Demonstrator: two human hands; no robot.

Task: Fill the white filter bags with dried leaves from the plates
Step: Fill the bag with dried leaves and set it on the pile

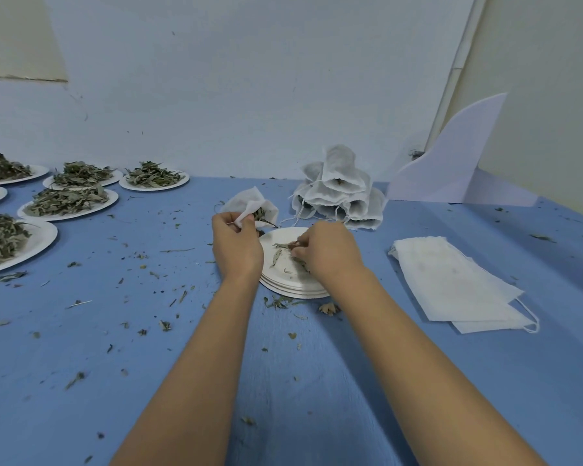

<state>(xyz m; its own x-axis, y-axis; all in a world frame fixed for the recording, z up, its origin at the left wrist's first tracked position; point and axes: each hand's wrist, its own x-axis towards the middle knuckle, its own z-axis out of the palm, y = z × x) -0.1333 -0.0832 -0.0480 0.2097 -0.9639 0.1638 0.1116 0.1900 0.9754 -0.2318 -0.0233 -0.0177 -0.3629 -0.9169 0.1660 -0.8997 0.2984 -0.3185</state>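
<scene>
My left hand (237, 245) grips the mouth of a white filter bag (249, 205), which lies open with dried leaves showing inside it. Just to its right sits a stack of white plates (293, 284) with only a few dried leaves (278, 255) on the top one. My right hand (327, 252) is over that plate, its fingers curled and pinching some of the leaves. Behind the plates stands a pile of filled filter bags (340, 190). Flat empty filter bags (451, 284) lie to the right.
Several white plates heaped with dried leaves (69, 200) stand at the left, along the wall and the table's left side. Leaf crumbs litter the blue table (148, 331). A white curved board (451, 169) leans at the back right.
</scene>
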